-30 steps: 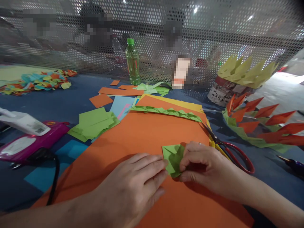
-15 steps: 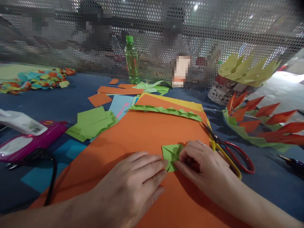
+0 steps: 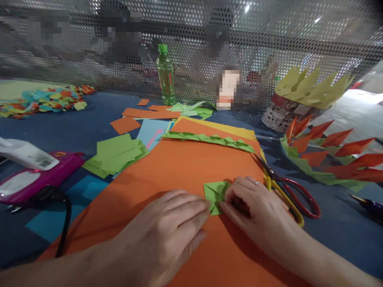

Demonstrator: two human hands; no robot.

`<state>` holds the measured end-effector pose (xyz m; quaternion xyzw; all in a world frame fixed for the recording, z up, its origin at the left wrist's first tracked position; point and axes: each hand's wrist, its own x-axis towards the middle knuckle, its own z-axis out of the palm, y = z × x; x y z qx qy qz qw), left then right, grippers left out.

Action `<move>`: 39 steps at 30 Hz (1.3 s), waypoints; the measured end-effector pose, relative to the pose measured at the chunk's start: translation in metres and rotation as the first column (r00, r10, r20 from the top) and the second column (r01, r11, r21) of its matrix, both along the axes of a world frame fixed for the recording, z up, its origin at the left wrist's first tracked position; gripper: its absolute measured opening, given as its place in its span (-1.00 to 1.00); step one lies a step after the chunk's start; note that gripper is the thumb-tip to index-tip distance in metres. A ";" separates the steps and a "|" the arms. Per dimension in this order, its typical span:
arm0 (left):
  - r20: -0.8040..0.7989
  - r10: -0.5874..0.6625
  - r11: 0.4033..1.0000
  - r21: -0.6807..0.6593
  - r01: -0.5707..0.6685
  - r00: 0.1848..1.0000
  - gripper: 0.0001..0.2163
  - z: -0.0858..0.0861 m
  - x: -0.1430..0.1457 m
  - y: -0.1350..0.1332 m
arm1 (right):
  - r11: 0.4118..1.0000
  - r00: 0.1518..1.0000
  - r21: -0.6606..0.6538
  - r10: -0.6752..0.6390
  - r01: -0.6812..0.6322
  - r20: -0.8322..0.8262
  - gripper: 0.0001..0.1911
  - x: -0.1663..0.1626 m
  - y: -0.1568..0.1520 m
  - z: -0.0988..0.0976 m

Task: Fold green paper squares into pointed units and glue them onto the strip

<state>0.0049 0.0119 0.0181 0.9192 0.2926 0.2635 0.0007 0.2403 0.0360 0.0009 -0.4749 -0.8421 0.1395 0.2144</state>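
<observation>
A small green paper square [image 3: 212, 193] with diagonal creases lies on a large orange sheet [image 3: 155, 175]. My left hand [image 3: 172, 225] rests flat at its left side, fingers stretched out, with the fingertips on its lower left edge. At the opposite side, my right hand [image 3: 254, 203] pinches the right edge between thumb and curled fingers, hiding that part of the square. A folded green paper strip [image 3: 209, 139] runs across the far part of the orange sheet. Just beyond my right hand lie scissors [image 3: 302, 195] with red and yellow handles.
A pile of green papers [image 3: 116, 153] is at the left, near a magenta-and-white corded device [image 3: 44, 181]. A green bottle [image 3: 166, 77] stands against a perforated metal screen [image 3: 191, 36]. Paper crowns, one yellow-topped [image 3: 311, 89] and one orange-spiked [image 3: 317, 175], sit to the right.
</observation>
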 end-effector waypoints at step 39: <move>-0.121 0.044 0.995 0.090 -0.033 0.992 -0.64 -0.020 0.003 0.000 | 0.999 0.998 -0.014 -0.048 0.048 0.039 -0.80 0.000 -0.003 -0.002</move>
